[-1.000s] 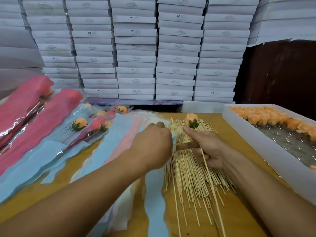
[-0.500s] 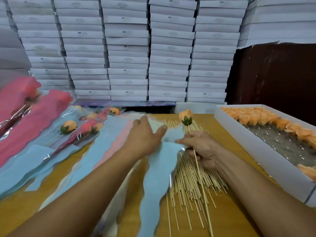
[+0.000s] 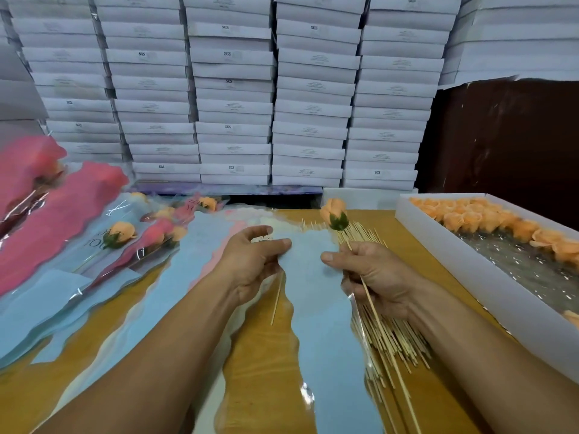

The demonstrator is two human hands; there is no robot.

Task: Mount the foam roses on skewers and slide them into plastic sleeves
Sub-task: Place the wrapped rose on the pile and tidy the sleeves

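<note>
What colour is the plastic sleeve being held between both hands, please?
Light blue with a clear edge, the plastic sleeve shows best in the head view.

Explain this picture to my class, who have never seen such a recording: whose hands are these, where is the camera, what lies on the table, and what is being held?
No machine here: a person works with bare hands, filmed by a camera worn on the head, looking forward and down. The left hand pinches the top of a blue plastic sleeve. The right hand grips a skewer with an orange foam rose mounted on its tip. On the wooden table lie a pile of bare skewers, more sleeves, and finished sleeved roses at left. A white box at right holds loose roses. Stacked white boxes stand behind.
</note>
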